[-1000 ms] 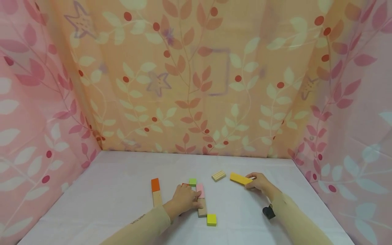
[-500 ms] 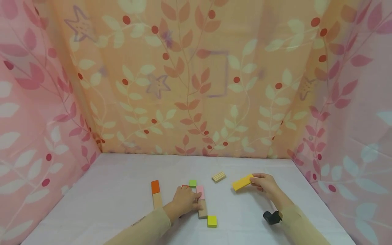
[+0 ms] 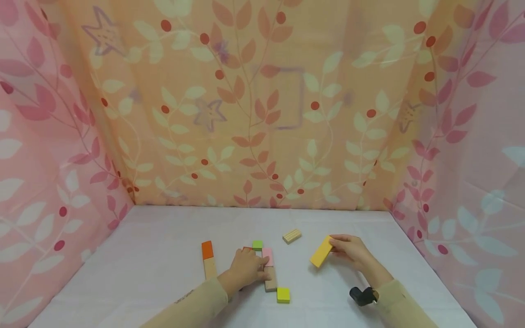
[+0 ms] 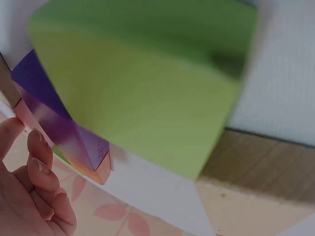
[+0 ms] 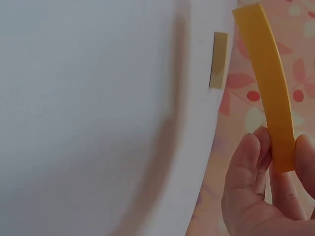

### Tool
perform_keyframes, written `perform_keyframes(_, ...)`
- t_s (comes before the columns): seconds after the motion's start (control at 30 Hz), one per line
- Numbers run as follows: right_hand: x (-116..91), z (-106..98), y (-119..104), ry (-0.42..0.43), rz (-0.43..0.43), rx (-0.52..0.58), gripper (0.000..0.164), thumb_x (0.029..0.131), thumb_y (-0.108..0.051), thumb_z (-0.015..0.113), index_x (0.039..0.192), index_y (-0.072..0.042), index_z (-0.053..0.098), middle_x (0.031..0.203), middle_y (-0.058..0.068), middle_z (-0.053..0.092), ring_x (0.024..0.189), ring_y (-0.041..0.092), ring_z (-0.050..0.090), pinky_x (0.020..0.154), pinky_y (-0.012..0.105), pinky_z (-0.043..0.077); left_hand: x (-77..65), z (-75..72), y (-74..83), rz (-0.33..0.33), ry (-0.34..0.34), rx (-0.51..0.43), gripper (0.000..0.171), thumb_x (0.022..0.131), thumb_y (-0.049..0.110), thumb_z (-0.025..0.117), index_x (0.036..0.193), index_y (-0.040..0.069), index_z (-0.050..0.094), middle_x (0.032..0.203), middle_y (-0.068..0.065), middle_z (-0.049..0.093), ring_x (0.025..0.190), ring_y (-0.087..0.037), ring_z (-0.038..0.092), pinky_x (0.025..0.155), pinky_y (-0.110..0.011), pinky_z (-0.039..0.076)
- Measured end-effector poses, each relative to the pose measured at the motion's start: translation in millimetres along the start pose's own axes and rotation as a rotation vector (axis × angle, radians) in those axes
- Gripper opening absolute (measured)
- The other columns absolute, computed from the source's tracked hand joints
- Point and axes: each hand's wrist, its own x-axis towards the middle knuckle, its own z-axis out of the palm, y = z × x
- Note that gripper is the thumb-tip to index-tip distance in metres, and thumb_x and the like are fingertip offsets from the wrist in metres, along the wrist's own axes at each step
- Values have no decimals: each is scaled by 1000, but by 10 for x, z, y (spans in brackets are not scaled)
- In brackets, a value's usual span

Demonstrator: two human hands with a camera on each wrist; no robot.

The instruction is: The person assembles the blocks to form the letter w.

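In the head view my right hand (image 3: pixel 353 253) pinches one end of a long yellow block (image 3: pixel 321 252), held raised and tilted. The right wrist view shows the yellow block (image 5: pixel 270 83) between thumb and fingers. My left hand (image 3: pixel 247 268) lies over the middle of a group of blocks. Its fingers touch a pink block (image 3: pixel 267 256) and the wooden block (image 3: pixel 270 279) in line with it. In the left wrist view its fingers (image 4: pixel 42 172) are loosely bent beside a purple block (image 4: pixel 64 118); a green block (image 4: pixel 142 83) fills the foreground. The hand partly hides the group.
An orange block (image 3: pixel 207 250) meets a wooden block (image 3: pixel 210 268) on the left. A small green block (image 3: pixel 257 245) stands behind the left hand, a yellow-green cube (image 3: pixel 283 294) in front. A ridged wooden block (image 3: pixel 292 236) lies farther back on the white table (image 3: pixel 164 228).
My right hand has turned the long yellow block, so its free end swings down toward me, and has lifted it a little. The left hand keeps its place.
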Motion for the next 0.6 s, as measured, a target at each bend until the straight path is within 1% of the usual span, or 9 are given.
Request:
perform_keyframes(0.13,-37,84,11,-13,18,-26,40,91,-4,66,122,18,55,88,6,68,75,16,65,70,29,56,-4,-5,9,-7,-6,-3,56,81,63,63,125,28,68,89,-3,63,81,-17,51,72,-36,38)
perform_keyframes(0.2,-45,138,17,-22,31,-58,39,90,-4,67,121,18,56,88,7,68,75,16,64,70,31,56,-1,-1,7,-12,-9,-8,56,81,62,64,125,28,68,88,-2,62,78,-16,49,71,-35,37)
perform_keyframes(0.27,-56,194,29,-24,52,-87,37,90,-5,68,119,16,59,88,7,68,74,17,64,70,32,56,5,8,6,-17,-15,-9,57,81,63,63,126,29,68,87,-2,62,78,-16,48,71,-35,36)
perform_keyframes(0.37,-68,269,53,-49,71,-119,33,89,-5,69,116,14,61,87,6,68,73,17,64,69,32,56,16,24,6,-21,-22,-4,58,80,64,63,126,29,67,86,-1,61,78,-15,48,71,-35,37)
perform_keyframes(0.53,-72,370,92,-115,83,-107,31,90,-2,66,115,16,60,84,7,67,71,17,63,69,32,56,24,34,10,-18,-18,7,57,81,64,62,126,30,67,87,1,62,79,-15,49,72,-35,38)
perform_keyframes(0.6,-65,406,107,-115,101,-112,30,90,-1,66,114,16,61,84,7,67,71,17,63,68,32,56,17,28,11,-14,-8,4,57,81,64,63,126,29,68,85,1,62,78,-15,49,72,-35,38)
